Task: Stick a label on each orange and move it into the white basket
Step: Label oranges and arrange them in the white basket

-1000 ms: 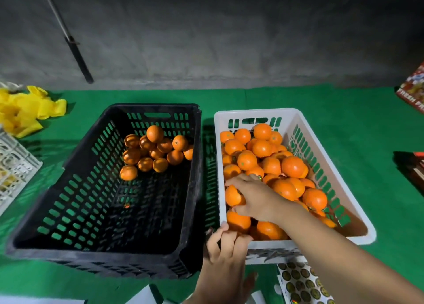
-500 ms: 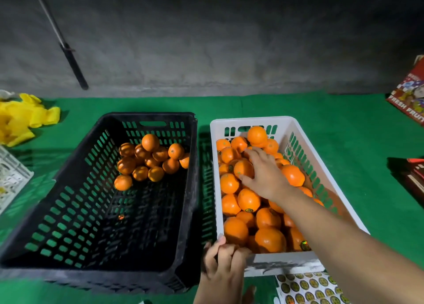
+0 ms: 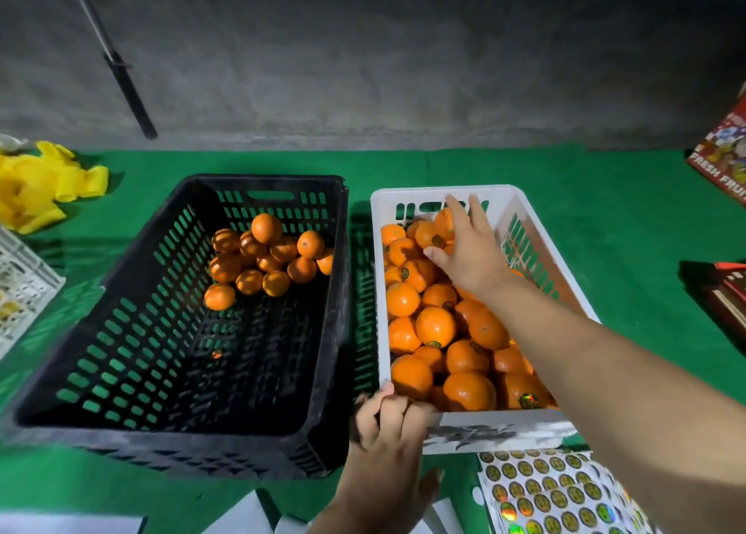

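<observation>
Head view: the right hand [image 3: 470,251], fingers spread flat, rests on labelled round oranges [image 3: 435,325] heaped in the white slotted plastic basket [image 3: 446,195]; the left hand [image 3: 385,426] grips its near rim. Spreading them gently should avoid spills.

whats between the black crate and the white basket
Only a narrow strip of green table cover separates the black crate from the white basket, as the head view shows.

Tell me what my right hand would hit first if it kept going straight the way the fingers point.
Probably the far end wall of the white basket: the right hand points at it over the oranges, fingertips seemingly near it, though depth is unclear.
</observation>
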